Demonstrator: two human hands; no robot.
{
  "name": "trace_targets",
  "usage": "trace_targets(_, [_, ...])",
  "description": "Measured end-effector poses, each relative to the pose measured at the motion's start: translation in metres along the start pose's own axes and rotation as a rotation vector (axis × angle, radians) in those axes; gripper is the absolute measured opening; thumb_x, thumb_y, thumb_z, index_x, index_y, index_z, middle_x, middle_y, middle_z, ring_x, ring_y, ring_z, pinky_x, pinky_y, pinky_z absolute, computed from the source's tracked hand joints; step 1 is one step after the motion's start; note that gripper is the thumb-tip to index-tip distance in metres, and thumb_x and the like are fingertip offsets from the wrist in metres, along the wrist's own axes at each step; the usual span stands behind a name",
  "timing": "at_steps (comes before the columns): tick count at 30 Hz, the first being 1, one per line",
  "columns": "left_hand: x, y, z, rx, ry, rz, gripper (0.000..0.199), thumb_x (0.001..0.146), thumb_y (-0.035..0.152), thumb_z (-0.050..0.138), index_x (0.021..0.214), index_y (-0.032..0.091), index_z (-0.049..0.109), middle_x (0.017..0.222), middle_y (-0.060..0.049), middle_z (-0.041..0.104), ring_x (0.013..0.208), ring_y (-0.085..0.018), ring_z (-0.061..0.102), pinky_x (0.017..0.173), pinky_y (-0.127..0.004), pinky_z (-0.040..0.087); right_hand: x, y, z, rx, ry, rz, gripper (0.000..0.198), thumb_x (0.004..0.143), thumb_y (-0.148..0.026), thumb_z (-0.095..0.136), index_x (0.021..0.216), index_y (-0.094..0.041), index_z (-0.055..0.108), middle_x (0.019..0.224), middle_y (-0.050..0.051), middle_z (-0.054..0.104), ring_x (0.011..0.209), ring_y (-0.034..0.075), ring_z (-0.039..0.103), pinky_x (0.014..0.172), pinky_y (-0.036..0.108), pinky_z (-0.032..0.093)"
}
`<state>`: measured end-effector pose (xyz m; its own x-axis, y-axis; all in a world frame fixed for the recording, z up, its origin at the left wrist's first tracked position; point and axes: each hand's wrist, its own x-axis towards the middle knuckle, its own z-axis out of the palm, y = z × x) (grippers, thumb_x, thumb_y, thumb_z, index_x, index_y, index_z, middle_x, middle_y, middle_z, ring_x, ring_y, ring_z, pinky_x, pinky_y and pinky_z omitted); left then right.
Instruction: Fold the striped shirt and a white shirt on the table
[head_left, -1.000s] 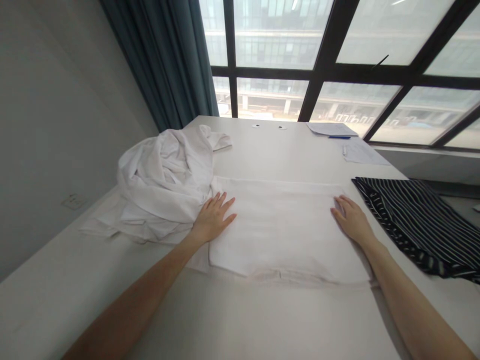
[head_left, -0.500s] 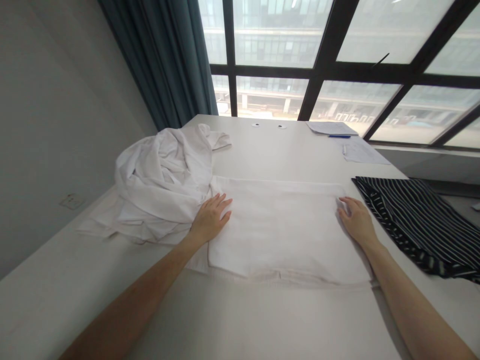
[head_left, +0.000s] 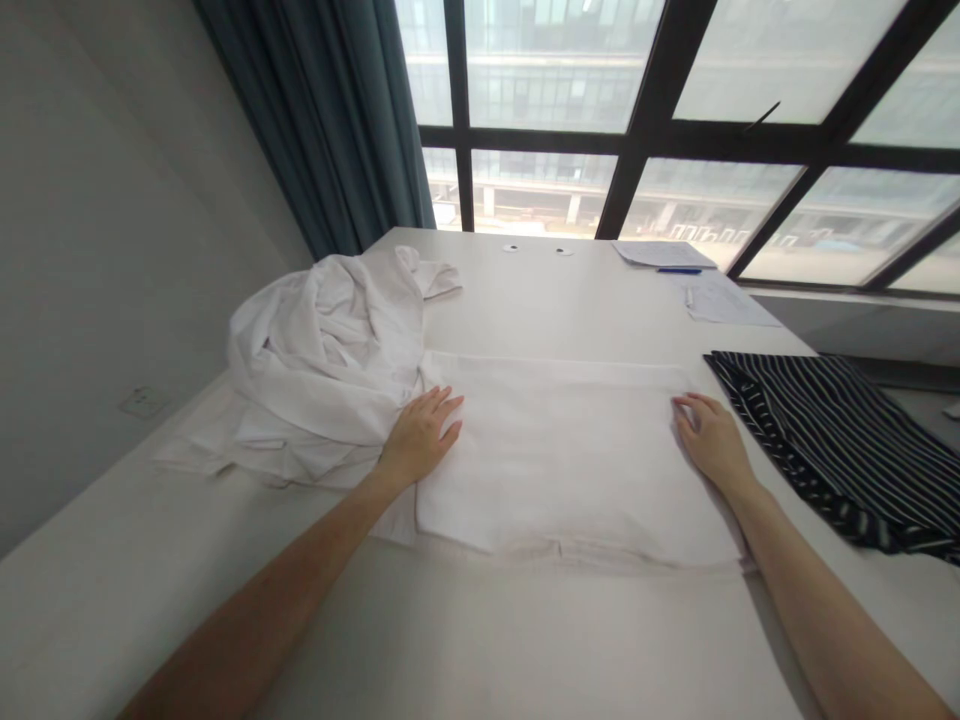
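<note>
A flat, folded white cloth [head_left: 562,460] lies in the middle of the table, with its layered near edge slightly wavy. My left hand [head_left: 420,438] rests open over its left edge, fingers spread. At the right edge, my right hand [head_left: 711,440] touches the cloth with fingers loosely curved and the thumb a little apart from them; nothing lifted shows in it. A crumpled heap of white fabric [head_left: 330,340] adjoins the flat part on the left. Whether heap and flat part are one piece I cannot tell.
A black-and-white striped cloth [head_left: 847,440] lies at the right edge of the white table [head_left: 540,650]. Papers [head_left: 727,300] and a blue pen [head_left: 679,271] sit at the far right. Two small white discs [head_left: 564,252] lie near the far edge, before the window.
Almost nothing differs. Both hands stay on the cloth's sides, and the right fingers have shifted very slightly left.
</note>
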<state>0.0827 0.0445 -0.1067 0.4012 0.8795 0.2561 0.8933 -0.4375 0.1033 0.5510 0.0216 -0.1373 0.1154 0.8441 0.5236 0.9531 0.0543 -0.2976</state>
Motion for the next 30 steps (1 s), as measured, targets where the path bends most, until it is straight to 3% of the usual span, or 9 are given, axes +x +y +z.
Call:
trace_targets(15, [0.0,-0.001,0.003,-0.054,0.032,-0.01,0.041,0.093,0.03,0.045,0.131,0.018,0.053,0.142,-0.011,0.052,0.134,-0.025,0.043,0.113,-0.043,0.034,0.0,0.002,0.0,-0.015,-0.022,-0.005,0.036,0.086,-0.031,0.045,0.111,-0.016,0.067,0.119,0.017,0.063,0.114,0.031,0.057,0.1,0.049,0.045])
trace_targets(22, [0.002,-0.009,-0.001,-0.089,0.253,-0.13,0.039,0.086,0.018,0.049,0.126,0.015,0.052,0.116,-0.013,0.057,0.112,-0.027,0.051,0.104,-0.044,0.041,0.0,0.001,0.0,-0.02,-0.018,-0.003,0.037,0.086,-0.031,0.044,0.109,-0.014,0.067,0.117,0.018,0.063,0.113,0.03,0.057,0.1,0.048,0.045])
trace_targets(30, [0.003,-0.008,-0.001,0.05,0.192,-0.228,0.045,0.089,0.022,0.046,0.132,0.012,0.049,0.104,-0.014,0.059,0.097,-0.028,0.054,0.091,-0.043,0.044,0.0,0.002,0.001,-0.015,-0.034,0.022,0.036,0.085,-0.03,0.046,0.111,-0.016,0.067,0.12,0.016,0.062,0.114,0.03,0.055,0.1,0.048,0.044])
